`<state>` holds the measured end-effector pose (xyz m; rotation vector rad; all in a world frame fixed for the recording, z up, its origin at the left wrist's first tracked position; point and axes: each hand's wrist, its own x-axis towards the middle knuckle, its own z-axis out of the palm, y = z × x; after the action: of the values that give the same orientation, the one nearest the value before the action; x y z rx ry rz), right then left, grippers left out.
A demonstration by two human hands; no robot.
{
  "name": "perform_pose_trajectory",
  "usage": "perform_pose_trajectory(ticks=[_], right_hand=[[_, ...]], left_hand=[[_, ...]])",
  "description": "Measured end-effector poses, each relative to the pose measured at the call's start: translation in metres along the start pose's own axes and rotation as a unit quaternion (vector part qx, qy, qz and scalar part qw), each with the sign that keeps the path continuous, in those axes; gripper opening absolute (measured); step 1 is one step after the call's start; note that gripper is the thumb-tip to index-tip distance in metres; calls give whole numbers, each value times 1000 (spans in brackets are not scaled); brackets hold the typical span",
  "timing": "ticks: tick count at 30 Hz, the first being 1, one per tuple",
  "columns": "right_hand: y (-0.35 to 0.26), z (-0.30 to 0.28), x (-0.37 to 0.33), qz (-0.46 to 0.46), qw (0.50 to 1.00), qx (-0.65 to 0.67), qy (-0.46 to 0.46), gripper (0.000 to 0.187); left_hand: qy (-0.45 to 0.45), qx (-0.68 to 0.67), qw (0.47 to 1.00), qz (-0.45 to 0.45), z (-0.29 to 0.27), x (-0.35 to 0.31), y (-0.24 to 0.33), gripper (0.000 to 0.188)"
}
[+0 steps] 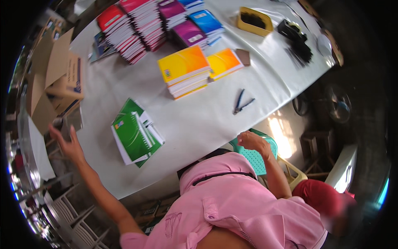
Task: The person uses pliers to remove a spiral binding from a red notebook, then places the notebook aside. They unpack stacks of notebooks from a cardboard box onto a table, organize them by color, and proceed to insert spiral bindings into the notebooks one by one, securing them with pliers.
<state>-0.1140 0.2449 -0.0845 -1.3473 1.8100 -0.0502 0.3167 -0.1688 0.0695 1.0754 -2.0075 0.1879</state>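
Observation:
My left hand [68, 143] reaches out past the table's left edge, beside an open cardboard box [68, 79]. Its fingers are spread and nothing is in them. My right hand [253, 141] is curled closed by the near table edge, above a green plastic stool [253, 159], with nothing seen in it. Green spiral notebooks [133, 135] lie fanned in a loose pile on the table, nearer my left hand. Further back stands a neat stack of orange-yellow notebooks [184, 66], with a smaller orange-yellow pile [225, 62] at its right. Blue-handled pliers [240, 103] lie open on the tabletop.
Tall stacks of red notebooks [112, 18], purple notebooks [188, 33] and blue notebooks [205, 23] fill the far side. A yellow tub [255, 20] with dark contents and a black bristly bundle [300, 50] sit at the far right. White chairs [66, 207] stand lower left.

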Motion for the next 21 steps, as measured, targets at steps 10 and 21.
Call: perform_pose_trajectory(ticks=[10,21], right_hand=[[200,147,38,113,990,-27,74,34],[241,208,67,105,978,-179,-16,56]], left_hand=[[-164,-266,949,-36,45,-125,233,74],[-365,-218,887,-182,170,-186,246,94]])
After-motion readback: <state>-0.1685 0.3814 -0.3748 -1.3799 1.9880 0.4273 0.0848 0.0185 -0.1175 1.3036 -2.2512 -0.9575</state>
